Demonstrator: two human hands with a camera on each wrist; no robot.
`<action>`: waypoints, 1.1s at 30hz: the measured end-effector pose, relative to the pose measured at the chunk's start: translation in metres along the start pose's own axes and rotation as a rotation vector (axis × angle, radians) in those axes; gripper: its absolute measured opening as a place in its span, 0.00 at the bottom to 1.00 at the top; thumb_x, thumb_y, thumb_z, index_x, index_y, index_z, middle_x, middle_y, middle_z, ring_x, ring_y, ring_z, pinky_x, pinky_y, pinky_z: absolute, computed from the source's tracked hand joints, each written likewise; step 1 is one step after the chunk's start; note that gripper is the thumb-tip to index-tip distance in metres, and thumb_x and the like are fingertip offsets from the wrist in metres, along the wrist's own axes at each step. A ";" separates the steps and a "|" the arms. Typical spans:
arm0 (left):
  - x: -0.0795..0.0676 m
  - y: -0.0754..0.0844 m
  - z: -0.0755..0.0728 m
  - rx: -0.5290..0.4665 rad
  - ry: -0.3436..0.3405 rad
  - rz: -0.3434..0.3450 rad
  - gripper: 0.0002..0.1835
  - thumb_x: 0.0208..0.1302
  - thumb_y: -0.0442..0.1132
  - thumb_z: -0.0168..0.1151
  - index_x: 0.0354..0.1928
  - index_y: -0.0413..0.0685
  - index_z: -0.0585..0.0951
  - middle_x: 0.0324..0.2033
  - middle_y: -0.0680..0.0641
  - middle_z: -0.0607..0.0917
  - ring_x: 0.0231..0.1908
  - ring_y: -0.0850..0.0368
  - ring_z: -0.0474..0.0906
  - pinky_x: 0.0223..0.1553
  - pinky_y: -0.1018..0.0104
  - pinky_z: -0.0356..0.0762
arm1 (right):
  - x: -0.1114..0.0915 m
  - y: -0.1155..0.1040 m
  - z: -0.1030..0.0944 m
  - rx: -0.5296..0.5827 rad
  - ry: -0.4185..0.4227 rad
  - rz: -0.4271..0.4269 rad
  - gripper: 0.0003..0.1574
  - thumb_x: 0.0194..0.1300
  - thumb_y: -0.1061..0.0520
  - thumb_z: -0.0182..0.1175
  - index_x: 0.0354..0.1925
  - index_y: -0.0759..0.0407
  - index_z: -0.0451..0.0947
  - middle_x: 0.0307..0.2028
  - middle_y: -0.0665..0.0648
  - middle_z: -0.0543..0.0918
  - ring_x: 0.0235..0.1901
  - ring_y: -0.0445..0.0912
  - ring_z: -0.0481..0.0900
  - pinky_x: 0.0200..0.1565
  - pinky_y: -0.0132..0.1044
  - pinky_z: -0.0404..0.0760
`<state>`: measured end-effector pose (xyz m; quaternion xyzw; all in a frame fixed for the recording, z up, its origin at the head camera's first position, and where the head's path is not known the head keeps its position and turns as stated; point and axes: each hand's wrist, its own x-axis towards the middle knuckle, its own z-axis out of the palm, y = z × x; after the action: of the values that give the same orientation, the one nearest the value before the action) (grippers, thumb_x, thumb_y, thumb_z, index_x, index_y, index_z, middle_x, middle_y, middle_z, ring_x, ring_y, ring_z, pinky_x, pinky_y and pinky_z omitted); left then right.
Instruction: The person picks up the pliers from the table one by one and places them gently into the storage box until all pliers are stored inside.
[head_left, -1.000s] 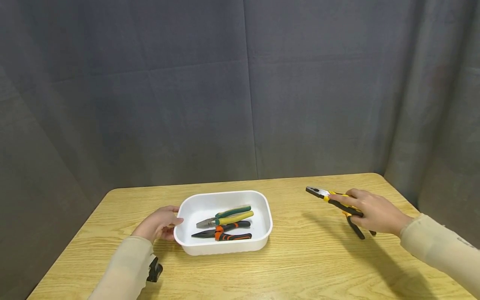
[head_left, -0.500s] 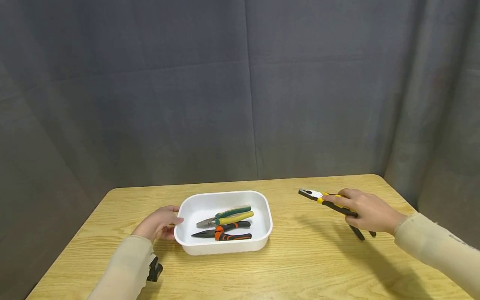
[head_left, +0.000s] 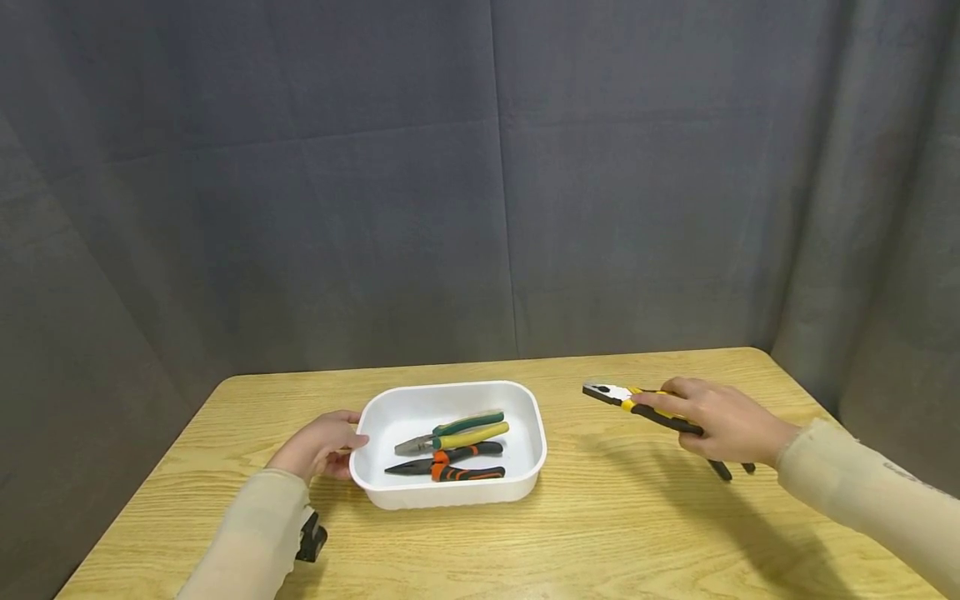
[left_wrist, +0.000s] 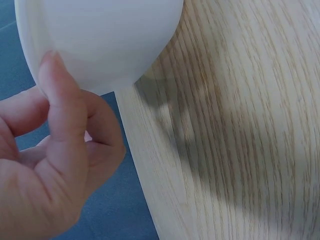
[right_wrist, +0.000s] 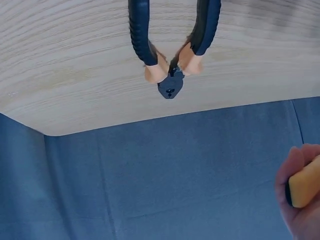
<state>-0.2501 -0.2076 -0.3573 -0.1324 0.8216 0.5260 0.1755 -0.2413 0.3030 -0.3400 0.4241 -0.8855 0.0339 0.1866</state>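
My left hand [head_left: 318, 446] grips the left rim of a white plastic tray [head_left: 450, 497], thumb over the edge, as the left wrist view also shows. Inside the tray lie green-and-yellow combination pliers [head_left: 471, 437] and black-and-orange needle-nose pliers [head_left: 468, 474]. Over the table to the right, my right hand [head_left: 731, 421] holds yellow-and-black combination pliers [head_left: 663, 417] by the handles, their nose pointing left. Beneath that hand, second pliers with black handles [head_left: 722, 471] rest on the table, mostly hidden in the head view. The right wrist view shows their spread handles and dark head [right_wrist: 170, 86].
A wood-grain table [head_left: 600, 533] carries everything. Dark grey cloth [head_left: 375, 208] hangs behind it and along both sides. A small black device [head_left: 311, 537] sits at my left wrist.
My right hand has moved left toward the tray, carrying the yellow-and-black combination pliers. The pliers on the table stay where they were. My left hand and the tray look practically unmoved.
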 end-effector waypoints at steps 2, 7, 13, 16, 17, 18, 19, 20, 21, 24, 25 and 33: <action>0.000 0.000 0.000 -0.001 -0.004 0.001 0.25 0.70 0.28 0.51 0.67 0.32 0.60 0.32 0.40 0.76 0.24 0.56 0.72 0.22 0.74 0.77 | 0.001 -0.002 0.001 0.003 0.000 -0.008 0.47 0.44 0.67 0.63 0.64 0.46 0.70 0.44 0.49 0.76 0.34 0.37 0.69 0.30 0.33 0.73; 0.000 0.000 0.001 0.010 0.002 -0.002 0.25 0.70 0.29 0.51 0.67 0.33 0.61 0.33 0.40 0.77 0.24 0.56 0.72 0.21 0.74 0.77 | 0.004 -0.005 0.002 0.000 -0.010 -0.020 0.48 0.44 0.67 0.64 0.66 0.46 0.69 0.44 0.50 0.76 0.34 0.37 0.69 0.29 0.33 0.72; 0.000 0.001 0.001 0.007 0.005 -0.004 0.25 0.70 0.29 0.51 0.67 0.33 0.61 0.33 0.39 0.77 0.24 0.55 0.73 0.22 0.73 0.77 | 0.009 -0.009 -0.001 0.004 -0.001 -0.053 0.48 0.44 0.67 0.62 0.66 0.46 0.69 0.44 0.51 0.77 0.34 0.37 0.69 0.28 0.33 0.71; 0.000 0.001 0.000 0.009 0.001 0.000 0.25 0.70 0.29 0.51 0.67 0.33 0.61 0.34 0.39 0.77 0.24 0.55 0.72 0.22 0.73 0.77 | 0.012 -0.011 -0.001 -0.003 -0.002 -0.076 0.48 0.44 0.67 0.62 0.65 0.45 0.69 0.44 0.50 0.76 0.33 0.36 0.68 0.28 0.32 0.71; 0.000 0.000 0.000 0.009 -0.001 0.002 0.25 0.70 0.29 0.51 0.67 0.32 0.61 0.34 0.39 0.77 0.24 0.55 0.72 0.22 0.73 0.77 | 0.013 -0.011 -0.002 -0.003 -0.005 -0.081 0.48 0.44 0.67 0.62 0.65 0.44 0.69 0.44 0.50 0.76 0.33 0.36 0.68 0.27 0.31 0.70; 0.000 0.000 0.001 0.010 -0.003 0.002 0.25 0.70 0.29 0.51 0.67 0.32 0.61 0.33 0.39 0.77 0.24 0.56 0.72 0.22 0.73 0.77 | 0.014 -0.012 -0.002 -0.001 -0.009 -0.085 0.48 0.44 0.67 0.62 0.65 0.44 0.69 0.44 0.49 0.76 0.33 0.36 0.67 0.27 0.31 0.70; 0.000 0.000 0.001 0.010 -0.005 0.003 0.25 0.70 0.29 0.51 0.67 0.32 0.61 0.33 0.40 0.77 0.24 0.56 0.72 0.22 0.73 0.77 | 0.015 -0.012 -0.002 0.003 -0.013 -0.088 0.48 0.44 0.67 0.62 0.65 0.43 0.69 0.43 0.49 0.76 0.33 0.36 0.67 0.27 0.31 0.70; 0.000 -0.001 0.001 0.012 -0.006 0.005 0.25 0.70 0.29 0.51 0.67 0.32 0.61 0.33 0.40 0.77 0.24 0.56 0.72 0.22 0.74 0.77 | 0.015 -0.013 -0.002 0.007 -0.019 -0.088 0.48 0.45 0.67 0.61 0.66 0.43 0.69 0.43 0.48 0.76 0.33 0.36 0.67 0.27 0.30 0.69; 0.000 -0.001 0.001 0.010 -0.005 0.005 0.25 0.70 0.29 0.51 0.67 0.32 0.61 0.33 0.40 0.77 0.24 0.56 0.72 0.22 0.74 0.77 | 0.016 -0.013 -0.002 0.012 -0.024 -0.088 0.48 0.45 0.67 0.61 0.66 0.42 0.69 0.43 0.48 0.76 0.33 0.36 0.67 0.27 0.30 0.69; 0.001 -0.001 0.000 0.008 -0.001 0.006 0.25 0.70 0.29 0.51 0.67 0.32 0.60 0.33 0.40 0.76 0.23 0.56 0.72 0.22 0.74 0.77 | 0.019 -0.014 -0.002 0.024 -0.038 -0.095 0.49 0.45 0.68 0.60 0.66 0.42 0.68 0.42 0.46 0.75 0.33 0.36 0.67 0.27 0.29 0.68; 0.001 -0.001 0.000 0.006 -0.001 0.007 0.26 0.70 0.29 0.51 0.67 0.32 0.60 0.33 0.40 0.76 0.23 0.56 0.72 0.21 0.74 0.77 | 0.020 -0.014 -0.001 0.027 -0.039 -0.101 0.49 0.45 0.68 0.59 0.66 0.42 0.68 0.42 0.46 0.75 0.33 0.36 0.66 0.27 0.29 0.68; 0.002 -0.002 0.001 0.000 0.000 0.005 0.26 0.70 0.29 0.51 0.67 0.33 0.61 0.32 0.40 0.76 0.22 0.57 0.72 0.20 0.75 0.76 | 0.026 -0.013 0.000 0.038 -0.028 -0.150 0.49 0.44 0.69 0.58 0.66 0.43 0.69 0.41 0.45 0.74 0.33 0.36 0.65 0.26 0.28 0.67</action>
<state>-0.2511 -0.2078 -0.3603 -0.1304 0.8219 0.5265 0.1739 -0.2462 0.2758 -0.3315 0.4932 -0.8530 0.0309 0.1682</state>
